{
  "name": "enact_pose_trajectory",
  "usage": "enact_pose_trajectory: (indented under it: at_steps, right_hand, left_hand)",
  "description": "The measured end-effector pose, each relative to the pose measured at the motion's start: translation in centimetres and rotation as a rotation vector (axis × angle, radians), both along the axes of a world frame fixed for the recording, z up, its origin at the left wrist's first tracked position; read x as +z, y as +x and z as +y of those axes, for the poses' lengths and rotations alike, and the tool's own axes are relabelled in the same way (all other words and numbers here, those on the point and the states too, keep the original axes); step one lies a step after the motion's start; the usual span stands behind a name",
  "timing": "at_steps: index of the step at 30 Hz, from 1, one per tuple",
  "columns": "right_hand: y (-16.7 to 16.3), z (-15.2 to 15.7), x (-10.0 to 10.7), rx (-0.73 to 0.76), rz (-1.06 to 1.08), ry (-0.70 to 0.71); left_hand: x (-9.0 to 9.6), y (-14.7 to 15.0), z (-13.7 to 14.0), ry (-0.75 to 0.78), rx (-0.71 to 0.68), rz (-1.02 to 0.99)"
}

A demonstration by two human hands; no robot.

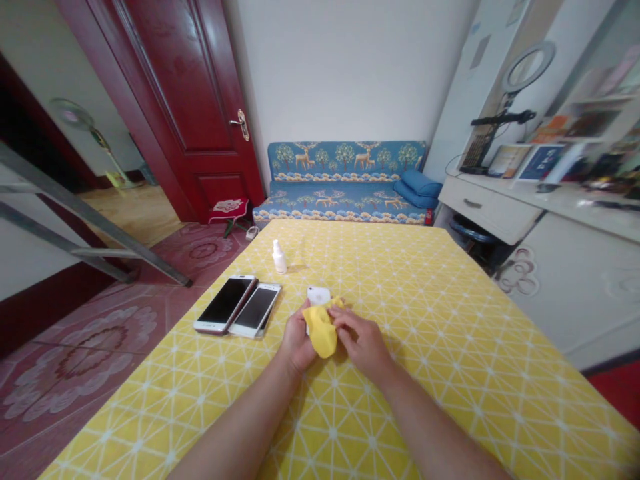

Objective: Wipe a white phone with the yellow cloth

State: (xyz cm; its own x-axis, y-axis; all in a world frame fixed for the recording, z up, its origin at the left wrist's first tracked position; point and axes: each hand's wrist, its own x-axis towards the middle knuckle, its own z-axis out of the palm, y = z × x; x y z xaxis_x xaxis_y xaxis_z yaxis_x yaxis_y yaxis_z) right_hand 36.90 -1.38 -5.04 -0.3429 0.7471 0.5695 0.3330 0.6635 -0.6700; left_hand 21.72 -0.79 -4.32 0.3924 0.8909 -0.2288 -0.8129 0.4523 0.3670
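Both hands are pinching a yellow cloth (321, 331): left hand (296, 343) and right hand (363, 343) each closing its grip on it over a white phone (319, 295) lying on the desk (450, 320). Pressing unevenly could be sliding the phone away.

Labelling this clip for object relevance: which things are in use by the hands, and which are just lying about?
In use:
left hand
right hand
yellow cloth, held by both hands
white phone, mostly under the cloth

Lying about:
two phones, side by side, screens up, left of the hands
small white bottle, upright behind them
table
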Motion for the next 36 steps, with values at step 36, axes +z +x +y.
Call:
enact_pose_trajectory:
  at_steps: [36]
  right_hand:
    - [-1.5,0.1,-1.9,-0.164,0.346,-0.397]
  left_hand:
    - [-2.2,0.0,0.7,0.422,0.254,0.566]
